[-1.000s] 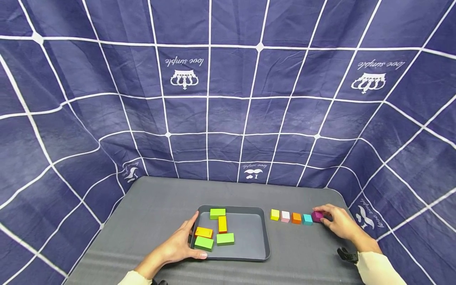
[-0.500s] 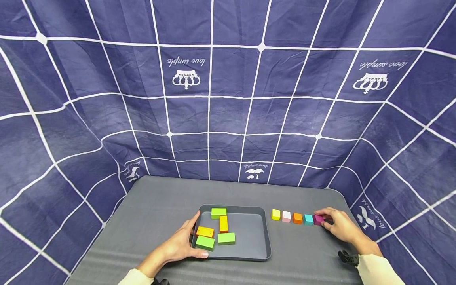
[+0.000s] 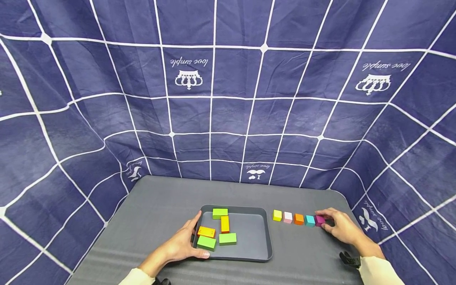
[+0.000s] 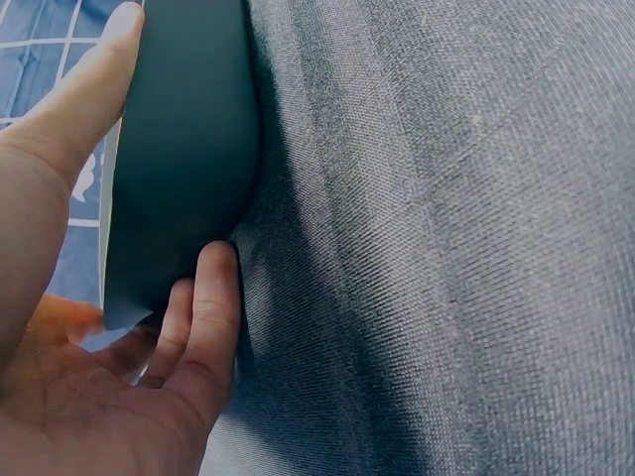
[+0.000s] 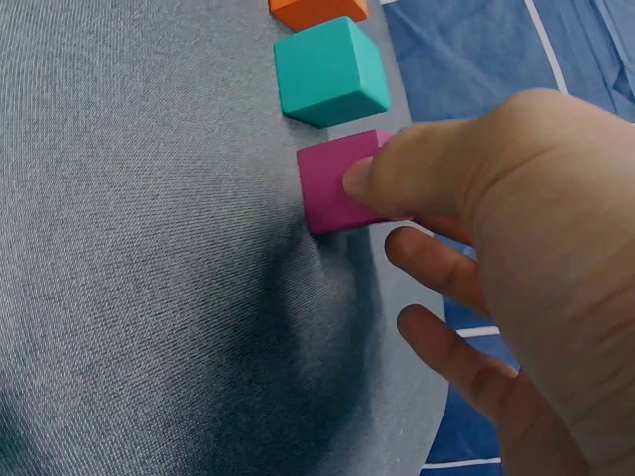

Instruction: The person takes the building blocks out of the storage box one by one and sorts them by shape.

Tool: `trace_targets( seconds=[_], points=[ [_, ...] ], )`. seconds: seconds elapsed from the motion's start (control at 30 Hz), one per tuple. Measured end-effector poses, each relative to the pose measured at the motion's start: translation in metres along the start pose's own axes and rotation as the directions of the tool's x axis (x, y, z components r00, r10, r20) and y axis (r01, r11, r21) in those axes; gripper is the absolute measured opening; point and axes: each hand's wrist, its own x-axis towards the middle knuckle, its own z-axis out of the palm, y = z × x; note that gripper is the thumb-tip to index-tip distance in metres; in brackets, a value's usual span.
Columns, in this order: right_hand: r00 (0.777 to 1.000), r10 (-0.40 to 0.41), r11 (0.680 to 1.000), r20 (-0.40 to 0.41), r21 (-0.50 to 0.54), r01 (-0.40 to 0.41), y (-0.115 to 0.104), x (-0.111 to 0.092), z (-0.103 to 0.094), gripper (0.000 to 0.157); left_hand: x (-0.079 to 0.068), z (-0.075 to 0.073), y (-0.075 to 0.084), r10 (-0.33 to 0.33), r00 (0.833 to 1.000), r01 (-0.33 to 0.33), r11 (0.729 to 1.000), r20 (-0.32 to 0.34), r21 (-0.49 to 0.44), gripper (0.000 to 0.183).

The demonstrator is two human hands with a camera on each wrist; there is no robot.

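At the right end of a row of cubes, my right hand [image 3: 340,226] pinches a magenta cube [image 3: 319,221]. In the right wrist view, the thumb lies on the front face of that cube, while two other fingers stand off it. A teal cube [image 5: 330,74] sits beside it with a narrow gap. My left hand [image 3: 179,243] holds the near-left corner of a dark grey tray [image 3: 251,237], thumb along the near rim and fingers at the left side. The left wrist view shows fingertips against the tray's outer wall [image 4: 184,149]. Green blocks [image 3: 227,239] and yellow-orange blocks [image 3: 225,224] lie in the tray.
Left of the teal cube, the row continues with an orange cube [image 3: 299,219], a pink cube [image 3: 287,217] and a yellow cube [image 3: 277,215]. Everything rests on a grey cloth-covered table [image 3: 160,206]. A blue gridded curtain [image 3: 228,118] encloses the back and sides.
The magenta cube has shifted slightly left toward the teal cube, pinched in my right hand. My left hand stays at the tray. The head view has shifted slightly.
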Motion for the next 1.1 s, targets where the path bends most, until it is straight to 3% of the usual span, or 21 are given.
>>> trace_targets(
  seconds=[0.33, 0.6, 1.1],
  points=[
    [0.999, 0.042, 0.997, -0.016, -0.064, -0.043, -0.019, 0.007, -0.006, 0.046, 0.001, 0.002, 0.000, -0.006, 1.000, 0.006, 1.000, 0.002, 0.010, 0.147],
    [0.994, -0.054, 0.997, -0.095, -0.063, 0.048, -0.044, 0.022, -0.002, 0.048, 0.001, 0.001, 0.001, -0.004, 1.000, 0.004, 1.000, 0.000, 0.024, 0.147],
    [0.995, -0.085, 0.996, 0.043, -0.027, 0.087, -0.101, 0.044, 0.004, 0.055, 0.001, 0.001, 0.000, -0.005, 1.000, 0.005, 1.000, -0.001, 0.027, 0.148]
  ],
)
